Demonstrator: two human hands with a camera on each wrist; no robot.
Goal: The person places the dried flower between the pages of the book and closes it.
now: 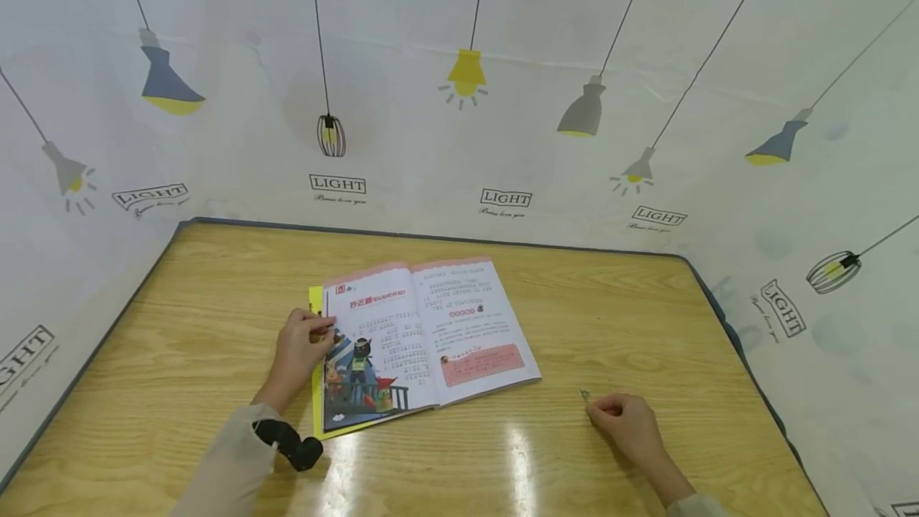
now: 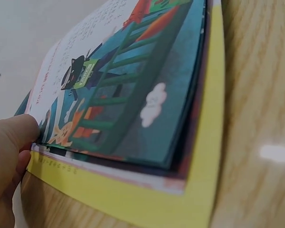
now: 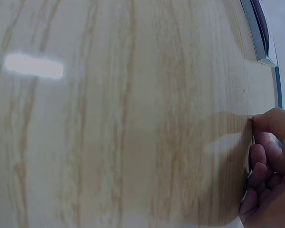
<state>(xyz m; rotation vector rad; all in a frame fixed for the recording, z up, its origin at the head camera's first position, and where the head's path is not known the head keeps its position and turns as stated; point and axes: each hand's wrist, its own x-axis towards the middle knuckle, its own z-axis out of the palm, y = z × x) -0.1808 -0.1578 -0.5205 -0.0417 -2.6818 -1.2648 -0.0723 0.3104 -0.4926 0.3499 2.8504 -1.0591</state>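
An illustrated book (image 1: 474, 325) lies open on the wooden table, its yellow cover (image 2: 194, 199) showing past the pages at the left. My left hand (image 1: 297, 353) grips the book's left edge, the thumb on top of the printed page and fingers at the side of the pages, as the left wrist view shows. To the right of the book, low over the table, my right hand (image 1: 632, 429) pinches a small, thin, pale greenish item (image 1: 585, 396) between thumb and forefinger. I cannot tell its kind. In the right wrist view the other fingers (image 3: 257, 175) are curled.
The wooden table (image 1: 610, 301) has a dark edging along its back and sides. Behind it hangs a pale sheet (image 1: 402, 38) printed with lamps. A black wrist camera (image 1: 290, 443) is strapped over the left sleeve (image 1: 233, 461).
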